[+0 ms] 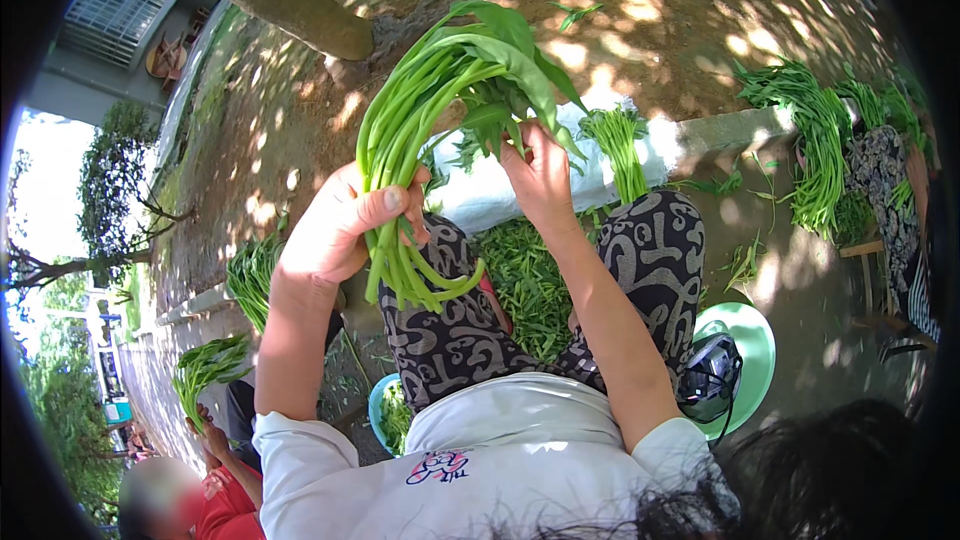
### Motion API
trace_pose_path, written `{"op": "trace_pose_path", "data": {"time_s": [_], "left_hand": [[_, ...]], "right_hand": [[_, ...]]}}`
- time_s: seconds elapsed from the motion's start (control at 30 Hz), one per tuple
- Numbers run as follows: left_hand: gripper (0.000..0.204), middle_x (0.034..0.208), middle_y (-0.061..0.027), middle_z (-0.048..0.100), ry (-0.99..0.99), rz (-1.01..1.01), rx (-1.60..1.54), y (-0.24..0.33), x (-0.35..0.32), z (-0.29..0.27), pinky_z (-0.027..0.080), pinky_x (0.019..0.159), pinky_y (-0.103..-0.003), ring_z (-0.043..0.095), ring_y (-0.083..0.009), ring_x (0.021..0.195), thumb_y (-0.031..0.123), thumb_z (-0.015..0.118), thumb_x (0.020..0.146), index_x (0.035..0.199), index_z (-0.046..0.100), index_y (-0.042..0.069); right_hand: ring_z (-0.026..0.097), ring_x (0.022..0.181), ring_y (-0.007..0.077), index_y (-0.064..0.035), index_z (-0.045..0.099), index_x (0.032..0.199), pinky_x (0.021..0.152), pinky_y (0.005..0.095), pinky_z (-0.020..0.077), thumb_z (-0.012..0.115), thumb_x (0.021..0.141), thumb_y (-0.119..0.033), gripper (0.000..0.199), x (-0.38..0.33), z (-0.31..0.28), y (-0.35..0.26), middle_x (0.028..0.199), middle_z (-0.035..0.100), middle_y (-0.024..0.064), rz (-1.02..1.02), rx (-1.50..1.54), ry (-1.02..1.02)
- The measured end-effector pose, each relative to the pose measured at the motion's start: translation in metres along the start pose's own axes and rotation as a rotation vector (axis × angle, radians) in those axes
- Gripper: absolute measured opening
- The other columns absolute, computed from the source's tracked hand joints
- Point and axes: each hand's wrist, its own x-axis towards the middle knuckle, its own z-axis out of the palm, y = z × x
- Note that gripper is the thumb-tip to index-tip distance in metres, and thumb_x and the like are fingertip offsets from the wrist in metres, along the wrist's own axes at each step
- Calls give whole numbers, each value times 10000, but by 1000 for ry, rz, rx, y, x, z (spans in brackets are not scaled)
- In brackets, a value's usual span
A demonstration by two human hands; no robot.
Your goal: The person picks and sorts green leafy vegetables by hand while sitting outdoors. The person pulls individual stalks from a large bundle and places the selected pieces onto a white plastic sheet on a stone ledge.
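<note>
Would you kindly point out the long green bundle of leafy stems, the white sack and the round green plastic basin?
Long green bundle of leafy stems (pixel 400 130), head view, on the bent stalks.
White sack (pixel 480 195), head view, on its bare front.
Round green plastic basin (pixel 757 345), head view, on its right rim.
</note>
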Motion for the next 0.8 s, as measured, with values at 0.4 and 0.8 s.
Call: {"op": "trace_pose_path", "data": {"time_s": [0.4, 0.8], "left_hand": [[255, 859, 10, 533, 384, 437, -427, -43, -46, -26, 487, 740, -353, 532, -117, 726, 240, 571, 934, 1137, 542, 89], [242, 924, -60, 597, 472, 126, -514, -171, 0, 15, 532, 748, -354, 600, -175, 813, 66, 559, 882, 1121, 530, 54]], "right_hand": [[575, 682, 110, 24, 590, 1008, 645, 247, 493, 660, 847, -154, 250, 1, -31, 29, 777, 605, 42, 498, 466, -126], [514, 617, 64, -47, 539, 990, 512, 199, 386, 627, 876, -164, 185, -55, 2, -15, 805, 584, 4, 611, 554, -498]]}}
